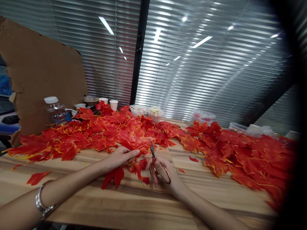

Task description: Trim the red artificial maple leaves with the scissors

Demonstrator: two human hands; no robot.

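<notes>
Across the front of the wooden table [115,207], bare wood lies between the near edge and the two hands, with the forearms reaching over it. The left hand [123,156] pinches the lower edge of a big red leaf [134,139] between thumb and fingers, a narrow grip. The right hand [163,172] is closed around the handles of the scissors [153,148], whose blades point up and away beside the leaf's right side. Under and between the hands lie cut leaf pieces [116,176]; more small scraps [193,158] are scattered on the wood to either side.

Two heaps bound the open room: the left heap [72,140] spreads behind the left hand toward the cardboard sheet [48,70], and the right heap [249,156] runs toward the near right. A strip of wood shows between them, and a seam crosses the tabletop beside the right hand.

Behind the left heap stand a clear bottle [57,111] with a white cap and small paper cups [114,105], their insides hidden. Two clear tubs [155,113] hold pale and yellowish bits; a clear tub with pink contents [202,117] sits behind the right heap.
</notes>
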